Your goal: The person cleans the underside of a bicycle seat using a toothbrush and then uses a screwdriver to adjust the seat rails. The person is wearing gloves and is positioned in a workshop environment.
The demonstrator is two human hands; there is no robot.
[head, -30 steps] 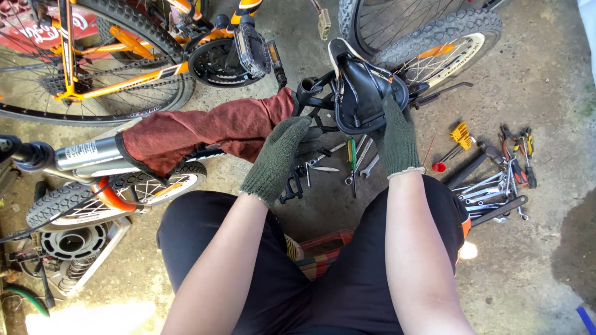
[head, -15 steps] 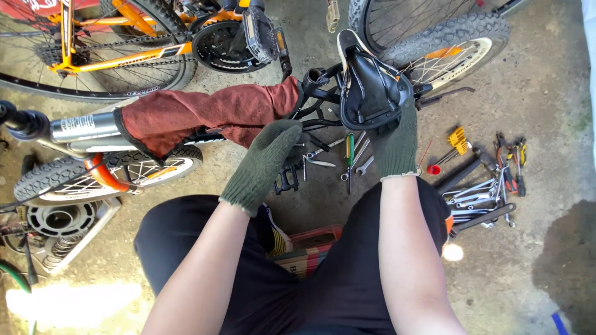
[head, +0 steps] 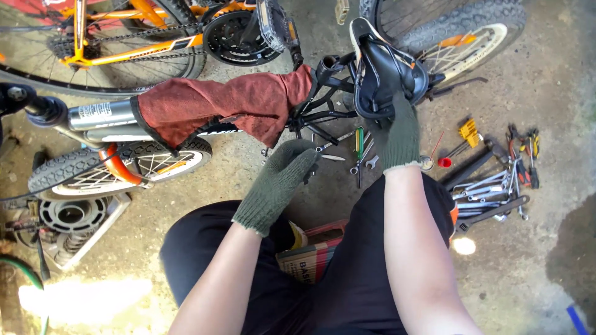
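Steadying the black saddle with right hand wrapped around its rear, left hand loosely curled, empty, probably needing a wrench next.

The red cloth hides the frame; the rear wheel is cut off.

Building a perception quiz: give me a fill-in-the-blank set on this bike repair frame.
1. Both hands wear knitted gloves coloured ____.
2. The right hand grips the black bicycle ____.
3. The rag draped over the bike frame is coloured ____.
4. The left hand hovers above the ground, holding ____.

Missing words: green; saddle; red; nothing
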